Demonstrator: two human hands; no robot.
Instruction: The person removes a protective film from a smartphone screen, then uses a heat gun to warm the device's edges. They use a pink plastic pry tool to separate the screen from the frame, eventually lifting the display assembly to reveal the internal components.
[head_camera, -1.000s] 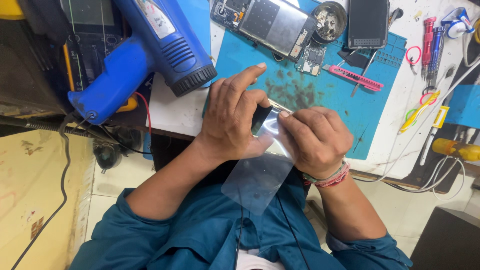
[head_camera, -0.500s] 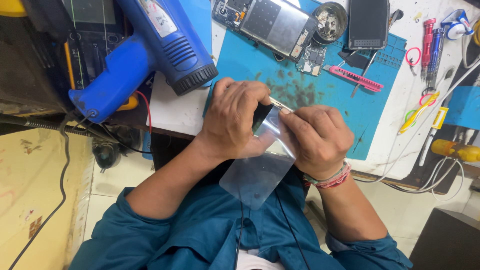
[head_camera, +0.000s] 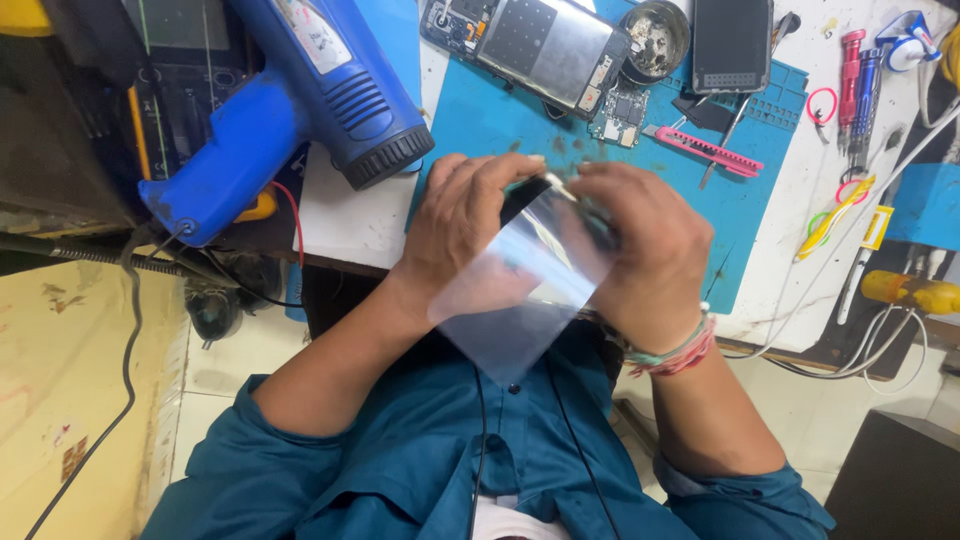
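- Right now we hold a clear plastic film (head_camera: 520, 300) between both hands, in front of the chest and just at the near edge of the bench.
- Its long axis runs on a diagonal, from the upper end pinched near the fingertips down to a free corner that hangs toward our blue shirt (head_camera: 430, 470).
- Under the upper end of the film we see a small dark device (head_camera: 522, 195), probably a phone, but most of it is hidden, so we cannot tell how it lies.
- Our left hand (head_camera: 462, 228) is curled around this device from the left side, with the fingers closed on it.
- Our right hand (head_camera: 650, 250) grips from the right side; its fingertips meet the left ones at the top edge of the film, so both hands are equally near to it.
- Which fingers pinch the film itself we cannot tell.
- Just beyond the hands lies a teal work mat (head_camera: 480, 120), with an opened phone (head_camera: 540, 45) and a pink cutter (head_camera: 705, 150) on it.
- To the left of the mat rests a big blue heat gun (head_camera: 300, 110), near the left hand but not touching it.
- Well apart on the right, we see some screwdrivers (head_camera: 858, 80).
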